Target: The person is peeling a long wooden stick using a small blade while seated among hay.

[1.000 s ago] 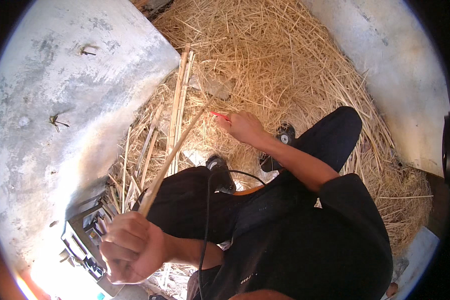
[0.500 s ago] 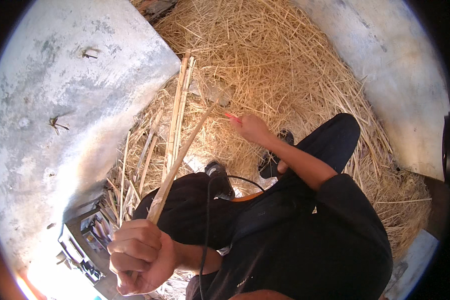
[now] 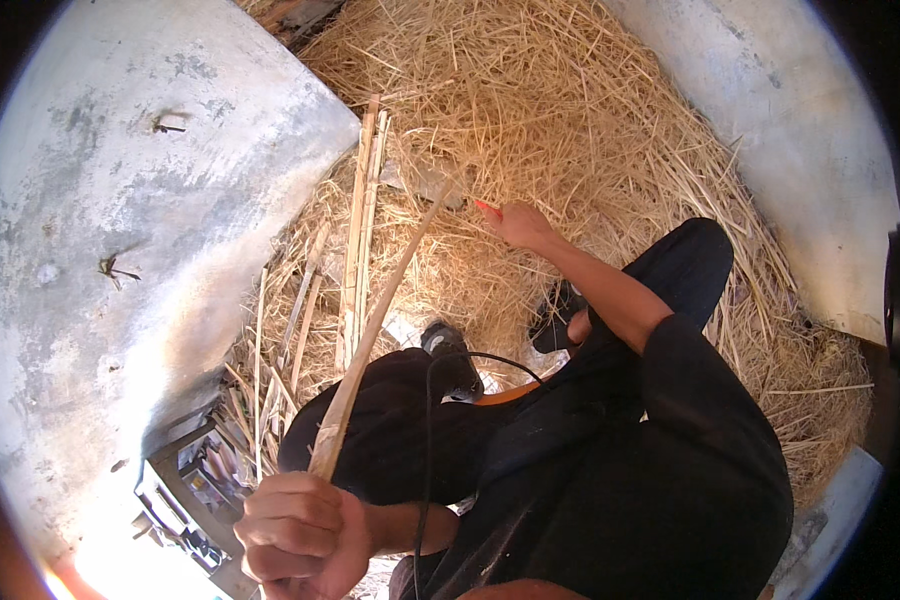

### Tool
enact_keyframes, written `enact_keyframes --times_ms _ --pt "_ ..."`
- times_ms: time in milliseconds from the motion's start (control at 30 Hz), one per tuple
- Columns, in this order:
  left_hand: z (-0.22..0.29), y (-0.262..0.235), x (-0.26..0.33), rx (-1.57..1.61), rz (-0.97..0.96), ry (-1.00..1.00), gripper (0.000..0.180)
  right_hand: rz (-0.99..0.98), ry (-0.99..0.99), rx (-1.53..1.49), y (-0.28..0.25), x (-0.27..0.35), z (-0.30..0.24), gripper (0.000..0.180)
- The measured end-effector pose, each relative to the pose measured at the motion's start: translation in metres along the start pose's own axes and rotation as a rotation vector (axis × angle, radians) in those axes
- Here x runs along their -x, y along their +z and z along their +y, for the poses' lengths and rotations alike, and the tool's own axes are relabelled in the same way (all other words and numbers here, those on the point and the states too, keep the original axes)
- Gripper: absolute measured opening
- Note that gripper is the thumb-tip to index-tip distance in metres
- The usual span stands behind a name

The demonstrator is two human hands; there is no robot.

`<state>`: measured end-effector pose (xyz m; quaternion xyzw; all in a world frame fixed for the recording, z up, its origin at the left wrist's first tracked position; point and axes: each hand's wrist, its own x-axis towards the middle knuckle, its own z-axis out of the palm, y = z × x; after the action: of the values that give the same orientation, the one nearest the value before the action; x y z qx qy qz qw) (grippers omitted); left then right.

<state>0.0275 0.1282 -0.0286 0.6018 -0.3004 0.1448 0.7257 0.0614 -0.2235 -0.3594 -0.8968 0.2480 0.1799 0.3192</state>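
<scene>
A long pale strip of split bamboo or wood [image 3: 375,325] slants up from the lower left to the middle of the view. My left hand [image 3: 298,535] is closed in a fist around its near end. Out by the far tip, my right hand [image 3: 522,225] is closed on a red-handled tool [image 3: 487,208]. The tool's working end is too fine to make out against the straw. Its red part lies just right of the strip's tip; whether they touch, I cannot tell.
Loose straw-like shavings [image 3: 560,110] cover the ground. Several long strips [image 3: 360,220] lie left of the held one. A weathered pale wall or panel [image 3: 170,200] stands at left, another pale panel [image 3: 770,150] at right. A dark cord [image 3: 428,450] hangs over my lap.
My right hand has moved farther away and slightly right with the red-handled tool. My left fist and the strip have shifted a little right; the whole view has tilted slightly.
</scene>
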Motion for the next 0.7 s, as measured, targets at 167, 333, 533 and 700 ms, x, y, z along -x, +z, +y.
enact_keyframes --times_ms 167,333,533,700 --pt "-0.004 -0.076 0.025 -0.181 0.152 -0.069 0.017 0.163 -0.252 -0.243 -0.029 0.062 -0.055 0.052" --pt "-0.012 0.008 -0.006 0.049 0.29 0.092 0.026 0.084 -0.446 -0.256 -0.003 0.054 -0.078 0.048" --pt "-0.011 0.015 -0.012 0.125 0.258 0.103 0.028 -0.018 -0.063 -0.011 0.01 -0.019 -0.043 0.057" --pt "-0.014 0.023 -0.018 0.168 0.162 0.081 0.026 0.045 -0.026 0.053 0.058 -0.05 0.0 0.062"
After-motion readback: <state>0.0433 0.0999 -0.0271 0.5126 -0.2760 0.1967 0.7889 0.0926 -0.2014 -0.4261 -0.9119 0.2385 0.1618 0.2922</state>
